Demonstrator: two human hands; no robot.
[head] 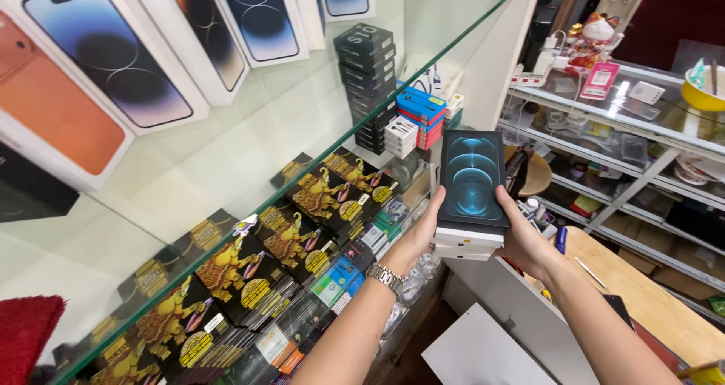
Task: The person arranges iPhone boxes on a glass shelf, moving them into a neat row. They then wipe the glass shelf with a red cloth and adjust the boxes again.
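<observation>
Glass shelving fills the left of the view: a glass shelf [317, 121] runs away toward the far right corner, its green-tinted front edge cutting diagonally across the scene, and white phone boxes [113, 60] lie flat along its far side. Beyond the shelf's far end a stack of dark boxes [367, 83] rises beside a small pile of blue and red boxes [420, 113]. Beneath the front edge, rows of black and gold packets [249, 272] stand packed close together. To the right, past an open gap, stands a second set of glass shelves [604, 121] crowded with small goods, with a wooden table [649, 294] below it. The gap between the two shelf units is where both arms reach forward. The left hand [417, 238], a metal watch [385, 278] on its wrist, and the right hand [525, 241] clasp a short stack of phone boxes [471, 196] from either side, fingers pressed against its edges. This stack is held in the air, just off the shelf's front edge, its dark blue-patterned top box facing up, with white boxes beneath it.
</observation>
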